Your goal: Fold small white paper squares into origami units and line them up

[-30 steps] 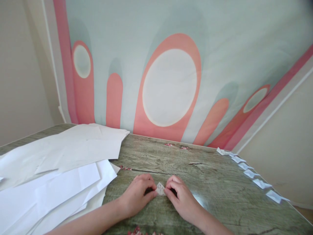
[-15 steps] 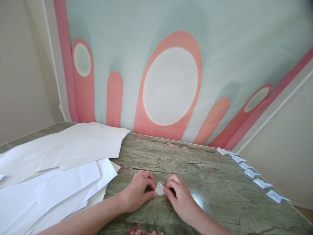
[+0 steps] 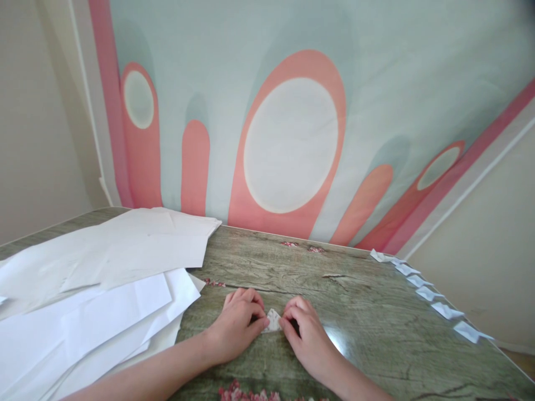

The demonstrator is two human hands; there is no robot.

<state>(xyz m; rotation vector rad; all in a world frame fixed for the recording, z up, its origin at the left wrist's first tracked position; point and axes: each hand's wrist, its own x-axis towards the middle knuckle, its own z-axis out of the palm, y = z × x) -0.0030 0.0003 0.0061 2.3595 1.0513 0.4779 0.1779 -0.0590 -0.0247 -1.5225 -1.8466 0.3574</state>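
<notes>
A small folded piece of white paper (image 3: pixel 273 319), pointed at the top and with faint dark marks, is between my two hands over the wood-patterned table. My left hand (image 3: pixel 238 320) pinches its left edge between thumb and fingers. On the opposite side, my right hand (image 3: pixel 304 331) grips the right edge with thumb and fingertips. The fingertips cover both side corners of the paper.
Large white sheets (image 3: pixel 137 245) lie spread at the left, with more loose white paper (image 3: pixel 117 317) nearer me. Several small folded paper pieces (image 3: pixel 447 311) line the table's right edge. Behind the table (image 3: pixel 376 317) stands a pink and pale green patterned panel (image 3: pixel 209 55).
My left thumb and fingertips have shifted slightly up along the paper's left side. My right hand has barely moved, and the view has tilted a little.
</notes>
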